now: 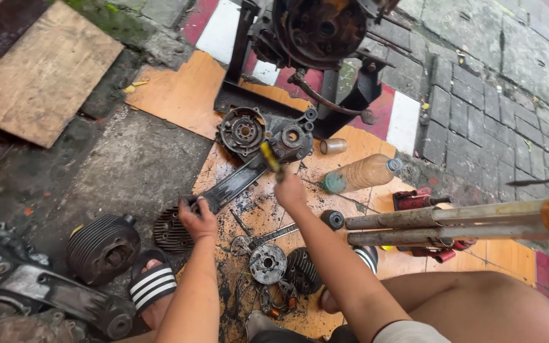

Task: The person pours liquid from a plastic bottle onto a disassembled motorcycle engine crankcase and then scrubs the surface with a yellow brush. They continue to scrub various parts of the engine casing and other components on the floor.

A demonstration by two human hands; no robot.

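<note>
My left grip (198, 216) is clamped on the near end of the long dark engine casing (249, 171), which lies on the floor. My right grip (289, 190) is wrapped around a yellow-handled screwdriver (269, 157), its handle rising just beyond my knuckles beside the casing's far end.

Left hand (198, 219) is clamped on the near end of a long greasy engine casing (258, 155) lying on the orange board (179, 95). Right hand (289, 190) grips a yellow-handled tool (270, 157) right over the casing's far end. A plastic bottle (361, 173) lies just to the right, finned cylinder (103, 248) near left, two rusty pipes (440, 225) on the right.
</note>
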